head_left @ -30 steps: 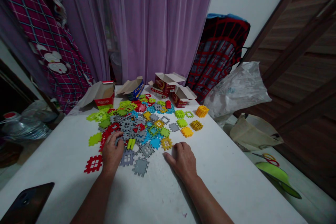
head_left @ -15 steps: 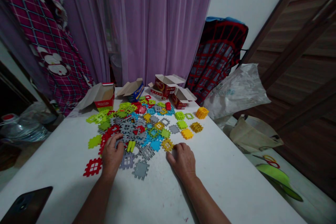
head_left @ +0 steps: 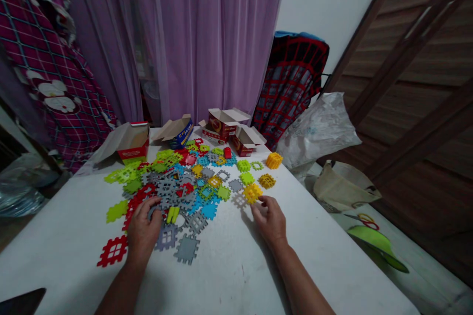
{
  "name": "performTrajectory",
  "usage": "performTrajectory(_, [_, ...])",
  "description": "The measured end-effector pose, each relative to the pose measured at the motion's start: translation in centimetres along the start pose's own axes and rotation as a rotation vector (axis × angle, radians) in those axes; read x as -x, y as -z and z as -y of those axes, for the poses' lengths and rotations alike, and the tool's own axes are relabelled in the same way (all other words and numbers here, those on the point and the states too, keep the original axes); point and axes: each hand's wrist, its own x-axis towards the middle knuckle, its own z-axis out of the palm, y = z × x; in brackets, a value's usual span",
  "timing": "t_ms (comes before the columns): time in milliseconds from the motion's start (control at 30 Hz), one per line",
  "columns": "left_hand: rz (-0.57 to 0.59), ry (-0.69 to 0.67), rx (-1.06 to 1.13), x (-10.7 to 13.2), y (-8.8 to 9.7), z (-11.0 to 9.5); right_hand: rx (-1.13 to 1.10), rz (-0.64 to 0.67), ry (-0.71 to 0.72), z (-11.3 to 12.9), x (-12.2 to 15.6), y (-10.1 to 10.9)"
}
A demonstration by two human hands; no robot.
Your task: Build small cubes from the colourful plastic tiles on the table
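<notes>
Leaving multicoloured plastic pile (head_left: 166,188) beyond left hand (head_left: 145,224), yellow notched plastic square (head_left: 253,193) has been lifted, thus separated, pinched by right hand (head_left: 272,220); left curled, grasp unclear.

Dim light, soft shadows, stretched edges

Bare left hand (head_left: 144,229), bare right hand (head_left: 270,219). Left forearm (head_left: 121,285) and right forearm (head_left: 301,278) also bare: rounded, tapering to wrists, cut off by frame bottom. Fingernails, fine skin detail: too small/dim to read.
</notes>
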Motion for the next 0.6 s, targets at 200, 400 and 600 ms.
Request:
performTrajectory(200, [-0.016, -0.017, -0.004, -0.1, -0.1, 0.6, 0.015, -0.201, -0.225, -5.3, -5.5, 2.1])
performTrajectory(400, [0.023, 0.013, -0.035, 0.0, 0.1, 0.7, 0.069, -0.154, -0.232, -6.6, -7.2, 1.1])
performTrajectory(600, [0.029, 0.004, -0.04, 0.0, 0.1, 0.6, 0.101, -0.117, -0.232, -6.7, -7.4, 0.9])
